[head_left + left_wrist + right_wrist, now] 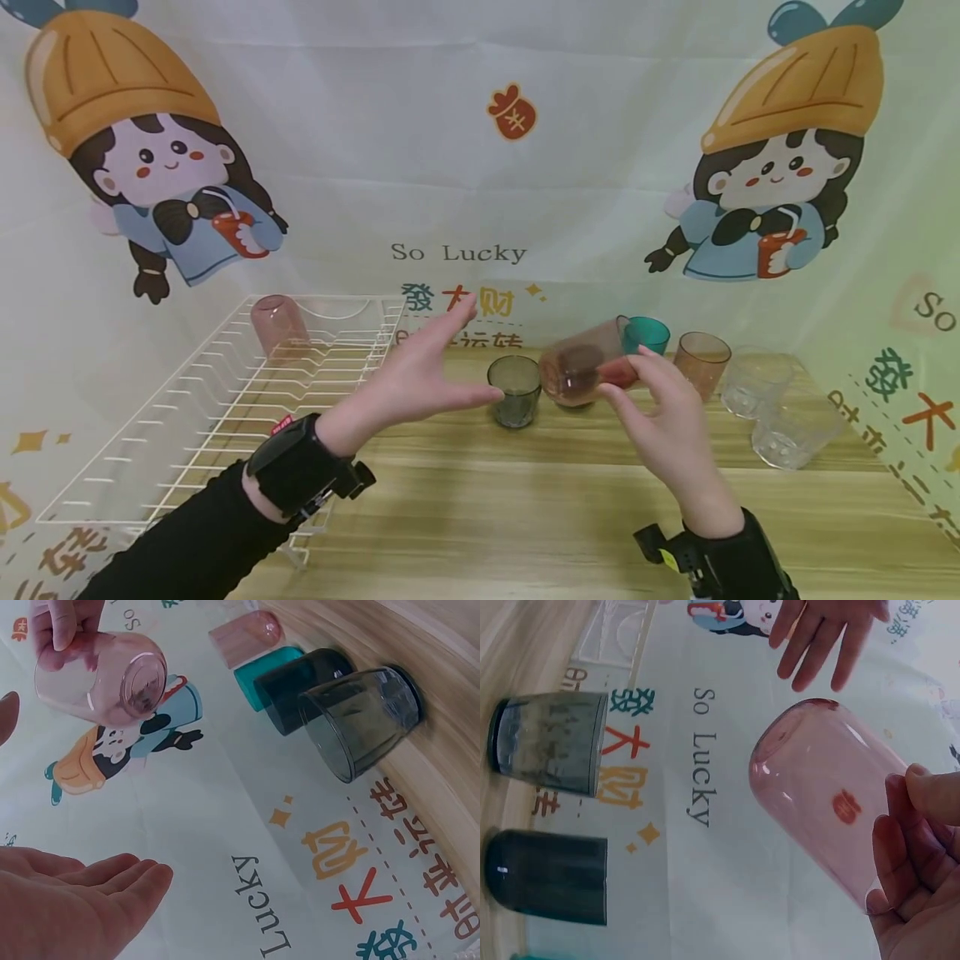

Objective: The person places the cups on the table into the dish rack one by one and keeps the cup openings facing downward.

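My right hand (667, 417) pinches a pink drinking glass (573, 367) at its rim, with fingertips inside the mouth (922, 877). The glass is tilted, its base toward my left hand, and hangs above the table in the right wrist view. My left hand (412, 375) is spread, thumb apart from the fingers, and holds nothing. In the head view its thumb overlaps the edge of a grey-green glass (517, 396) standing upright. A dark glass (547, 877) stands beside that one, mostly hidden behind the pink glass in the head view.
A white wire rack (217, 425) stands at the left, with another pink glass (280, 327) upside down on it. Further right are a teal glass (651, 333), an amber-pink glass (705, 362) and clear glasses (787, 437). A printed cloth (600, 208) hangs behind.
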A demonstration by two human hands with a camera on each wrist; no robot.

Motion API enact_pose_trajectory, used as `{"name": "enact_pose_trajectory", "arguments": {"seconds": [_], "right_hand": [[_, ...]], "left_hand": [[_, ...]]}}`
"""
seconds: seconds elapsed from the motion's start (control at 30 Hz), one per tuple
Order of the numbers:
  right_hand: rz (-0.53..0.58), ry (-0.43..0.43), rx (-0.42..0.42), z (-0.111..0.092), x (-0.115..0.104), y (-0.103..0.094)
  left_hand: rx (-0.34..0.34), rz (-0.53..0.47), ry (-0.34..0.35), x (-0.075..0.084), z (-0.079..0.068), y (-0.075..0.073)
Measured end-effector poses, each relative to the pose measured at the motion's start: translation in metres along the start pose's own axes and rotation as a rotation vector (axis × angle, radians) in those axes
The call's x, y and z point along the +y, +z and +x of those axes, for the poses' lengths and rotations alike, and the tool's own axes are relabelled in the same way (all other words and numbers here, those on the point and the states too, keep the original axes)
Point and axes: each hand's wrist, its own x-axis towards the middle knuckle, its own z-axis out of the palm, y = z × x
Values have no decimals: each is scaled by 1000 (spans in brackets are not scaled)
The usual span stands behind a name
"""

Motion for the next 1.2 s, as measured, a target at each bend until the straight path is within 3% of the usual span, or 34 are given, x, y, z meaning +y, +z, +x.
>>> {"name": "enact_pose_trajectory", "arguments": {"seconds": [0.23, 0.7, 1.03, 1.2], "right_hand": [[106, 11, 39, 1, -11, 9], [345, 112, 123, -1, -29, 16], [555, 235, 187, -2, -39, 14], [574, 299, 201, -4, -45, 12]], "left_hand": [[8, -26, 30, 8, -1, 1], [14, -89, 100, 26, 0, 7], [35, -186, 127, 29, -1, 15], [36, -224, 145, 31, -3, 17]]}}
